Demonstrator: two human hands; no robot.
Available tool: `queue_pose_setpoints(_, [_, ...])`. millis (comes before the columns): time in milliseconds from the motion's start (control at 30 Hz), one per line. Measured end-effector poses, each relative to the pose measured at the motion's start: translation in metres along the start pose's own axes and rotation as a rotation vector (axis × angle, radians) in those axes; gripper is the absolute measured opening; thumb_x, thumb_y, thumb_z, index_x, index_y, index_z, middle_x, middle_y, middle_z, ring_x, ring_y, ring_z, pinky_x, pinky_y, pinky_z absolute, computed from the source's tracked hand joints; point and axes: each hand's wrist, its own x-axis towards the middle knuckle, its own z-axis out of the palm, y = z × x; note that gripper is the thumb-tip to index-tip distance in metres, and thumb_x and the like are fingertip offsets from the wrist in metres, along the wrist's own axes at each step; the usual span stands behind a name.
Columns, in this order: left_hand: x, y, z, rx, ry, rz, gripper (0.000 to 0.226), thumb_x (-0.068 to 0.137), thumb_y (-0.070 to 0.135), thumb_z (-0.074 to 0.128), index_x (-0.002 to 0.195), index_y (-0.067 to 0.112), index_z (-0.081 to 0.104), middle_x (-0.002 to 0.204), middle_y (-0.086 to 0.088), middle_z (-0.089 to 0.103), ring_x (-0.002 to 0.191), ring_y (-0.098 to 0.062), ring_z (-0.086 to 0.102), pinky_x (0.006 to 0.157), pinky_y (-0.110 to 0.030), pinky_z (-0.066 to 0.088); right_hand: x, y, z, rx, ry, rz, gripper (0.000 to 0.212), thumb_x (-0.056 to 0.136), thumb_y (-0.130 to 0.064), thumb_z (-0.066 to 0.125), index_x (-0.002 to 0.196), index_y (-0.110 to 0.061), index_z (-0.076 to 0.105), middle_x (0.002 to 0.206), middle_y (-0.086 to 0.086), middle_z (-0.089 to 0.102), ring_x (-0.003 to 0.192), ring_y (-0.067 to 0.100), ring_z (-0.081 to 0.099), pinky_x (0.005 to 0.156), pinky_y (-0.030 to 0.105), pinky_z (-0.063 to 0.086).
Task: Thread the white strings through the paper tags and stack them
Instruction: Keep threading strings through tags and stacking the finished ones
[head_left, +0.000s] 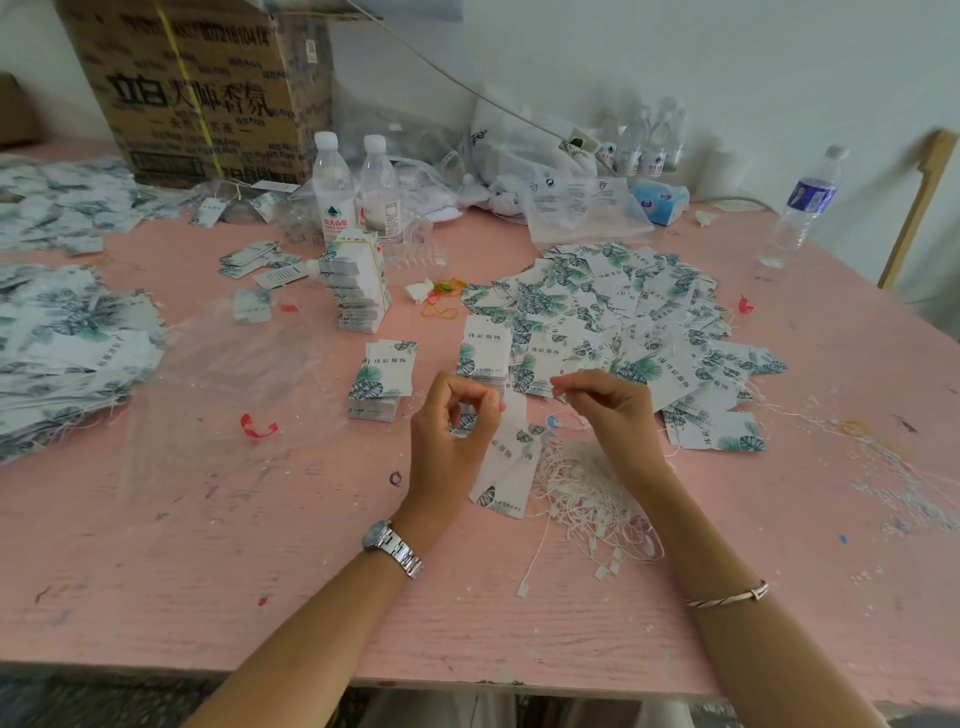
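My left hand (451, 435) pinches the top of a small bunch of leaf-printed paper tags (506, 467) that hang down over the pink table (260, 561). My right hand (608, 410) pinches the end of a thin white string close to the tags' top edge. A loose heap of white strings (592, 499) lies under my right wrist. Two short stacks of tags (382, 382) (483, 358) sit just beyond my hands. A wide spread of tags with strings in them (623, 322) covers the table to the right.
A tall stack of tags (358, 283) stands mid-table beside two water bottles (356, 189). A cardboard box (202, 88) is at the back left. More tag piles (67, 332) lie at left on clear plastic. Another bottle (802, 208) stands far right.
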Motion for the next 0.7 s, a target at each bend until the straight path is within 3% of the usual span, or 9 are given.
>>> queue_pose_setpoints(233, [-0.0006,-0.0008,-0.0006,-0.016,-0.016,-0.016,0.013,0.094,0.029,0.062,0.091,0.016,0.061,0.086,0.021,0.068,0.076,-0.012,0.058,0.071,-0.023,0.046,-0.0008,-0.0002,0.0031,-0.074,-0.051,-0.005,0.030,0.091,0.011,0.056,0.097,-0.009,0.077,0.086,0.006,0.074,0.070,0.012,0.060,0.063,0.021,0.047])
queue_pose_setpoints(333, [-0.0004,-0.0014,-0.0002,-0.013,-0.025,-0.008,0.011,0.094,0.028,0.062,0.091,0.017,0.061,0.087,0.022,0.069,0.077,-0.008,0.060,0.072,-0.021,0.046,-0.0016,0.0059,0.0026,-0.413,-0.070,-0.105,0.022,0.093,-0.003,0.064,0.102,-0.019,0.076,0.093,-0.002,0.070,0.079,0.012,0.056,0.068,0.024,0.043])
queue_pose_setpoints(433, [-0.0001,-0.0023,-0.0005,-0.008,-0.033,-0.006,0.007,0.096,0.018,0.065,0.091,0.022,0.061,0.088,0.021,0.069,0.077,-0.004,0.060,0.071,-0.017,0.044,-0.0035,0.0066,0.0038,-0.689,-0.204,-0.240,0.015,0.091,-0.017,0.071,0.105,-0.019,0.077,0.096,-0.002,0.062,0.093,0.016,0.049,0.079,0.031,0.041])
queue_pose_setpoints(567, [-0.0002,-0.0027,-0.0003,-0.001,-0.046,-0.019,0.011,0.095,0.012,0.067,0.093,0.021,0.063,0.089,0.022,0.070,0.078,-0.004,0.061,0.070,-0.019,0.046,-0.0046,0.0011,0.0040,-0.767,-0.332,-0.277,0.009,0.087,-0.026,0.073,0.095,-0.023,0.076,0.087,-0.005,0.058,0.092,0.017,0.046,0.078,0.038,0.044])
queue_pose_setpoints(633, [-0.0001,-0.0032,-0.0006,-0.004,-0.055,-0.034,0.007,0.095,0.016,0.067,0.096,0.023,0.065,0.090,0.021,0.071,0.080,-0.011,0.064,0.071,-0.027,0.050,-0.0048,-0.0001,0.0017,-0.773,-0.391,-0.276,0.009,0.086,-0.028,0.074,0.095,-0.024,0.075,0.084,-0.011,0.059,0.089,0.013,0.045,0.078,0.033,0.043])
queue_pose_setpoints(700, [0.0001,-0.0036,-0.0010,0.005,-0.066,-0.040,0.007,0.094,0.019,0.067,0.099,0.024,0.067,0.091,0.023,0.071,0.082,-0.012,0.066,0.072,-0.027,0.050,-0.0051,-0.0005,0.0010,-0.782,-0.440,-0.273,0.010,0.087,-0.026,0.074,0.096,-0.024,0.076,0.083,-0.013,0.062,0.086,0.010,0.043,0.077,0.028,0.038])
